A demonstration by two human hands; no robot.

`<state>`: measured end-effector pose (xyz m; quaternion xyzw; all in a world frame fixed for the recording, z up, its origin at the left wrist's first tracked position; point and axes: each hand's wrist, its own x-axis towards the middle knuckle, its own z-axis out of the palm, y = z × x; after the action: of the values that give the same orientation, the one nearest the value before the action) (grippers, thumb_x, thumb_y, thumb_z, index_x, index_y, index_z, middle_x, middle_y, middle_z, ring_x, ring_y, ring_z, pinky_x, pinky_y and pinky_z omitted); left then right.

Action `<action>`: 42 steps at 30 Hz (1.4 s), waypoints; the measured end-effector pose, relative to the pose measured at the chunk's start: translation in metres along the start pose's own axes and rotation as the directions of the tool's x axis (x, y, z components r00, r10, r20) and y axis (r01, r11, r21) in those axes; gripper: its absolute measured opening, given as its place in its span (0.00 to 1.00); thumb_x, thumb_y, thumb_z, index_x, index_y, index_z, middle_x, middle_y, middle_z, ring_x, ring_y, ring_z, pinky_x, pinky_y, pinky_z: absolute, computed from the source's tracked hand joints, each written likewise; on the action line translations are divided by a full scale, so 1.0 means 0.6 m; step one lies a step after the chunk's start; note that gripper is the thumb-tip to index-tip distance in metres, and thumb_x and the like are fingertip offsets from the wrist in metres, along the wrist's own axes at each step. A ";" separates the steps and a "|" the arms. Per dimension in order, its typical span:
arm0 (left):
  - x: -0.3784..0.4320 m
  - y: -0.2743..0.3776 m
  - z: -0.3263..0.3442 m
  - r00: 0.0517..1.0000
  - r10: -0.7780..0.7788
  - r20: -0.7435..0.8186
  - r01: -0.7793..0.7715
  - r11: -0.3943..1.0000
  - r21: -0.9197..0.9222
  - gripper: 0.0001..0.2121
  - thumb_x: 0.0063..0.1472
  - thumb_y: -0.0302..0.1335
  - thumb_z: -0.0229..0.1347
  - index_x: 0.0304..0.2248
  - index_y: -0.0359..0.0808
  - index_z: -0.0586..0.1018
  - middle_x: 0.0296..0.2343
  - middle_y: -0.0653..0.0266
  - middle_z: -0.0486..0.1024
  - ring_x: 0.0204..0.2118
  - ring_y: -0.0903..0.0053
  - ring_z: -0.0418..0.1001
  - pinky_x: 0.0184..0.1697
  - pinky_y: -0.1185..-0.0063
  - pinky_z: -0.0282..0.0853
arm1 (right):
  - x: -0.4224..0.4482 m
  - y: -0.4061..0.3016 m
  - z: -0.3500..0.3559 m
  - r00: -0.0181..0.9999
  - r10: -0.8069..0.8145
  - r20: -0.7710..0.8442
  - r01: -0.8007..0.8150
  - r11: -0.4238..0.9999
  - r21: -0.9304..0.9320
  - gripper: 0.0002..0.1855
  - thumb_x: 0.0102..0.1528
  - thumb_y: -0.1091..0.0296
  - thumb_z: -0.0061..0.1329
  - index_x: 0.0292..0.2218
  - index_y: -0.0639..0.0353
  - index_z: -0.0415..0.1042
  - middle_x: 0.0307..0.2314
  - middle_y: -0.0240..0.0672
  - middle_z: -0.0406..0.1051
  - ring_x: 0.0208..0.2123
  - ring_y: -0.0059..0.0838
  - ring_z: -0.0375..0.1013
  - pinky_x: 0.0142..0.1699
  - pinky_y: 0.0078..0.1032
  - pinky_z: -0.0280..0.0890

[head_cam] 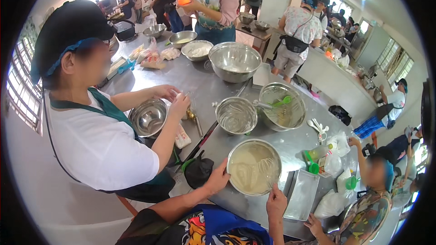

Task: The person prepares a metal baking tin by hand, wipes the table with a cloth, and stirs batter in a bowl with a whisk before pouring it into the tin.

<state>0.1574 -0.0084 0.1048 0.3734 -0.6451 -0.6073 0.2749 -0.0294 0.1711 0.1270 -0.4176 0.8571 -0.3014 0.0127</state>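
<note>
A stainless steel mixing bowl [231,153] of pale, creamy batter [247,173] sits right before me at the table edge. My left hand [218,178] grips its rim on the left side, thumb on the outer wall. With my right hand [276,200] I hold a wire whisk [267,167], whose loops rest in the batter near the bowl's right wall. The whisk's handle is mostly covered by my fingers. Just beyond stands a smeared steel bowl [236,115]. Beside that, a larger bowl [282,107] contains batter residue, a whisk and a green spoon [283,100].
To the right lie a rectangular metal pan [301,195], plastic bags [330,204], an oil bottle [320,152] and white measuring spoons [318,127]. A person [102,136] at my left works over an empty bowl [149,118]. Another person's hand [314,225] touches the pan. A big bowl [235,62] stands farther back.
</note>
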 end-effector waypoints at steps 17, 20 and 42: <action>0.047 0.017 0.047 0.982 0.078 -0.174 -0.040 0.976 0.216 0.24 0.51 0.17 0.42 0.51 0.28 0.65 0.42 0.41 0.71 0.47 0.50 0.67 0.50 0.69 0.62 | 0.036 0.026 -0.032 0.966 -0.167 0.196 0.182 0.981 -0.063 0.13 0.55 0.65 0.40 0.42 0.46 0.72 0.21 0.42 0.70 0.25 0.46 0.72 0.29 0.42 0.66; 0.062 0.056 0.069 0.955 0.234 -0.180 -0.108 0.844 0.525 0.23 0.51 0.17 0.42 0.50 0.28 0.66 0.41 0.40 0.71 0.46 0.47 0.67 0.49 0.66 0.63 | 0.034 0.049 -0.053 0.936 -0.172 0.308 0.206 0.975 -0.082 0.14 0.56 0.63 0.42 0.44 0.43 0.71 0.22 0.40 0.70 0.26 0.45 0.72 0.30 0.42 0.65; 0.170 0.100 0.106 0.969 0.245 -0.023 -0.097 0.468 0.879 0.12 0.56 0.24 0.44 0.36 0.39 0.78 0.29 0.48 0.71 0.37 0.52 0.72 0.39 0.61 0.68 | 0.233 0.072 -0.031 0.622 -0.540 0.567 0.735 0.652 -0.186 0.08 0.51 0.68 0.42 0.32 0.53 0.73 0.25 0.42 0.74 0.26 0.40 0.76 0.26 0.35 0.68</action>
<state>0.0391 -0.0560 0.1472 0.4374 -0.8754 -0.1370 0.1536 -0.1560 0.0995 0.1517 -0.7522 0.6586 0.0062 0.0206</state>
